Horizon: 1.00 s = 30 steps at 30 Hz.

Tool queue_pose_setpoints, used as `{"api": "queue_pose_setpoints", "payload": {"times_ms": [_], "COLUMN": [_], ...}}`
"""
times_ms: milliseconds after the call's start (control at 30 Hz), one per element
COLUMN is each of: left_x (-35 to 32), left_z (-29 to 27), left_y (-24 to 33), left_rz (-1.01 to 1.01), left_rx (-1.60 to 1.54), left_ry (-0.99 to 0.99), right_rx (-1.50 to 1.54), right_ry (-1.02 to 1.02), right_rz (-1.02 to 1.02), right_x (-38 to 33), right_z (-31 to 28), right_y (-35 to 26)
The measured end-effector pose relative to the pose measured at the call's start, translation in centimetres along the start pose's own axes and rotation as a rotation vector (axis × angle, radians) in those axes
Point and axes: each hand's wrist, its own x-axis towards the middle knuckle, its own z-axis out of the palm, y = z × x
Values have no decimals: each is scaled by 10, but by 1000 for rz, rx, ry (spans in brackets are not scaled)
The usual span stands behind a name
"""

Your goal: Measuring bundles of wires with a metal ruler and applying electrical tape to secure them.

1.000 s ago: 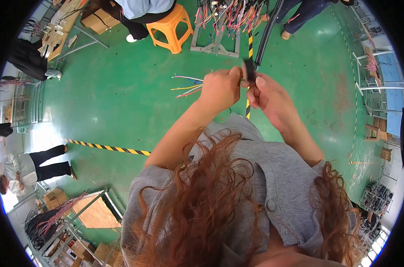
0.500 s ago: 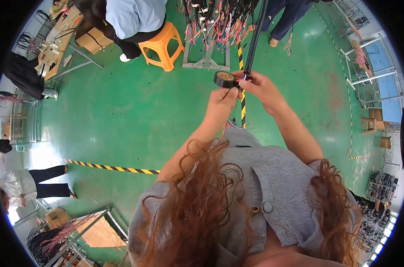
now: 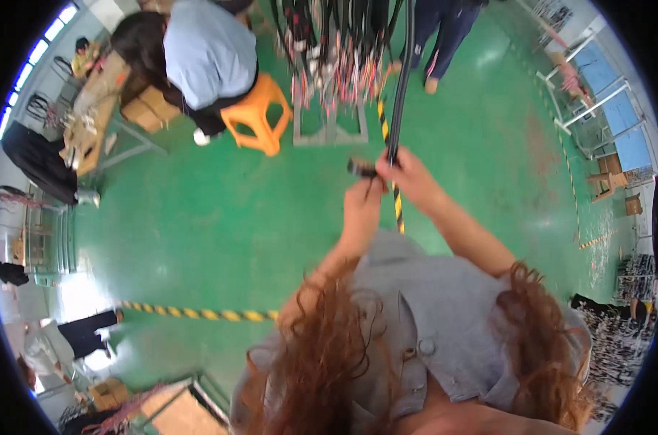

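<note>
In front of my body, my left hand [image 3: 363,206] is closed on a roll of black tape [image 3: 361,168], which is smeared by motion and seen nearly edge-on. Right beside it, my right hand [image 3: 410,175] grips the lower end of a long black-wrapped wire harness [image 3: 401,90]. From there the harness runs up and away past the top of the view. Both hands almost meet at the harness's end. My fingers hide that end, and whether tape is stuck to it cannot be made out.
Ahead hangs a rack of wire harnesses [image 3: 329,72] on a metal stand [image 3: 329,135]. A person in light blue [image 3: 209,54] sits on an orange stool [image 3: 266,112]; another person in dark trousers [image 3: 445,40] stands right of the rack. Yellow-black tape [image 3: 206,313] marks the green floor.
My hands and the tape roll have dropped lower in the picture, and the whole scene has shifted down too. The roll has turned from showing its face to nearly edge-on.
</note>
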Motion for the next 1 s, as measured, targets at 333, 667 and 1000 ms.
{"api": "queue_pose_setpoints", "payload": {"times_ms": [333,667,1000], "left_x": [-9,18,-9], "left_z": [8,6,-5], "left_y": [-26,-38,-37], "left_rz": [-141,-408,-182], "left_rx": [-117,-591,-405], "left_ry": [-69,-135,-113], "right_rx": [48,-307,806], "right_ry": [15,134,158], "right_rz": [167,0,-25], "right_x": [-9,27,49], "right_z": [-19,-22,19], "right_y": [24,55,-13]}}
